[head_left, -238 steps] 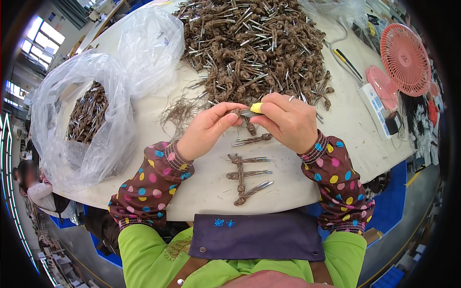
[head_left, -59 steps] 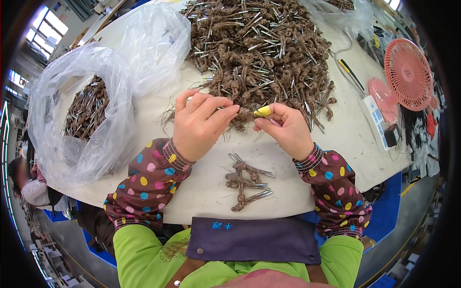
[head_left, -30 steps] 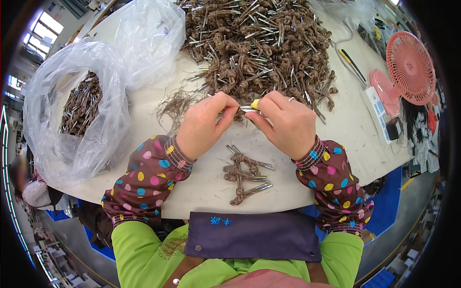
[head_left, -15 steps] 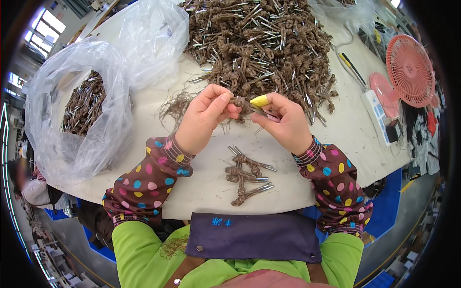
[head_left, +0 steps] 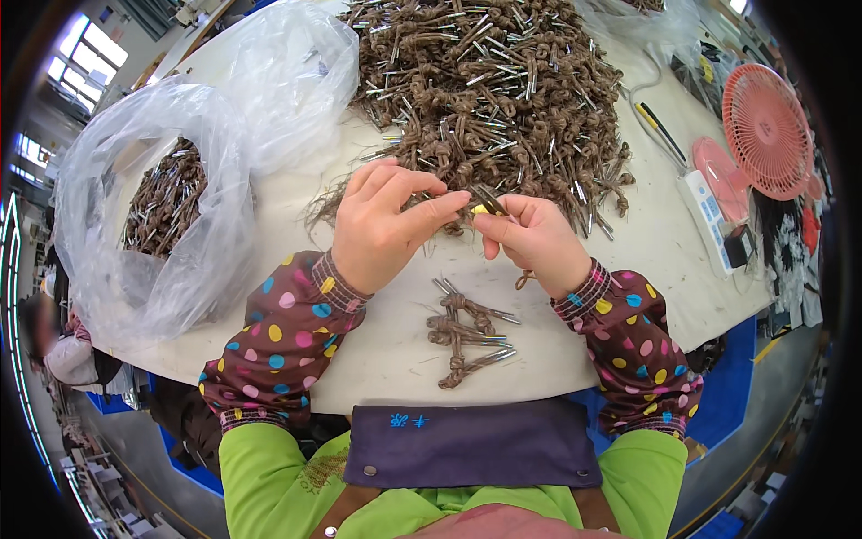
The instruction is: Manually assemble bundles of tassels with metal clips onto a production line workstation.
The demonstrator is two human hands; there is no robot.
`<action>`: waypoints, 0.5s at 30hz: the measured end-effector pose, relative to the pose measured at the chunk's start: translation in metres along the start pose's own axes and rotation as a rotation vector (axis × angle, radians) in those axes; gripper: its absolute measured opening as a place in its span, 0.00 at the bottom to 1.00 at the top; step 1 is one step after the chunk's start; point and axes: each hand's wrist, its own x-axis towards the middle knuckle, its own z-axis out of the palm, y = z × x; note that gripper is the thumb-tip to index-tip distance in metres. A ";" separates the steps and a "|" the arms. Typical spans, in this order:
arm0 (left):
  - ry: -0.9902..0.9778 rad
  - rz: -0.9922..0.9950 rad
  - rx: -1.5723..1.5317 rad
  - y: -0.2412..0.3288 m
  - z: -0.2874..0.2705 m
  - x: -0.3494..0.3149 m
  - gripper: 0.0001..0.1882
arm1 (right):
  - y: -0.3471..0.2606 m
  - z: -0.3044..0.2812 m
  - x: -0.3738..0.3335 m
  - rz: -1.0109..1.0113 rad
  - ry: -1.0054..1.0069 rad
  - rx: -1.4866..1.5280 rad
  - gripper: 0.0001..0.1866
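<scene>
Above the table's middle my hands meet fingertip to fingertip. My left hand [head_left: 382,211] is closed in a pinch, its thumb and forefinger on a brown knotted cord, mostly hidden by the fingers and the pile behind. My right hand [head_left: 539,238] is closed around small thread snips [head_left: 488,200], whose dark narrow blades point up and left against the cord. Yellow wrapping shows at the right forefinger, and a thin brown loop hangs below that palm. Between my forearms lie several knotted cords [head_left: 460,334] with shiny metal tips.
A large pile of metal-tipped knotted cords [head_left: 494,99] covers the far middle of the table. At left stands a clear plastic bag [head_left: 85,260] holding more cords. A pink fan [head_left: 765,130], a white power strip [head_left: 705,216] and a yellow-black cutter [head_left: 660,130] are at right.
My left hand has turned palm-down and shifted right, its thumb reaching to the snips. The snips' blades now point upward, and a thin loop shows below my right hand.
</scene>
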 end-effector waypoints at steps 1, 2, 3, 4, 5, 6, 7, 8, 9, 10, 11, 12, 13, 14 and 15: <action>0.031 0.038 -0.004 -0.001 0.000 -0.001 0.12 | 0.001 -0.002 0.000 -0.001 -0.003 -0.001 0.10; 0.062 0.076 -0.009 -0.003 0.001 -0.002 0.09 | 0.003 -0.005 0.001 0.065 -0.044 0.082 0.11; 0.064 0.075 -0.008 -0.004 0.001 -0.002 0.09 | 0.005 -0.006 0.002 0.131 -0.085 0.165 0.11; 0.020 0.023 -0.113 -0.006 0.001 -0.003 0.07 | 0.006 -0.006 0.002 0.130 -0.084 0.163 0.11; -0.024 -0.028 -0.220 -0.007 0.001 -0.004 0.06 | 0.006 -0.006 0.002 0.146 -0.079 0.198 0.11; -0.022 -0.026 -0.221 -0.007 0.002 -0.006 0.06 | 0.006 -0.007 0.002 0.161 -0.073 0.233 0.10; -0.037 -0.309 -0.622 -0.007 0.004 -0.008 0.04 | 0.007 -0.010 0.002 0.159 -0.069 0.233 0.10; -0.055 -0.594 -1.021 -0.008 0.005 -0.009 0.05 | 0.008 -0.015 0.003 0.147 -0.078 0.260 0.11; -0.057 -0.590 -1.024 -0.011 0.005 -0.010 0.05 | 0.007 -0.018 0.004 0.135 -0.086 0.286 0.12; -0.138 -0.613 -1.046 -0.015 0.002 -0.010 0.05 | 0.005 -0.018 0.004 0.121 -0.044 0.254 0.13; -0.220 -0.636 -1.065 -0.021 -0.001 -0.010 0.05 | 0.006 -0.021 0.005 0.117 -0.039 0.255 0.13; -0.261 -0.600 -0.871 -0.030 0.000 -0.014 0.03 | 0.008 -0.024 0.007 0.108 -0.065 0.249 0.13; -0.264 -0.596 -0.875 -0.029 0.001 -0.013 0.03 | 0.010 -0.026 0.007 0.101 -0.089 0.242 0.13; -0.136 -0.474 -0.484 -0.028 0.000 -0.011 0.06 | 0.010 -0.025 0.007 0.100 -0.085 0.244 0.13; -0.009 -0.345 -0.095 -0.027 -0.001 -0.010 0.10 | 0.009 -0.022 0.006 0.105 -0.046 0.228 0.13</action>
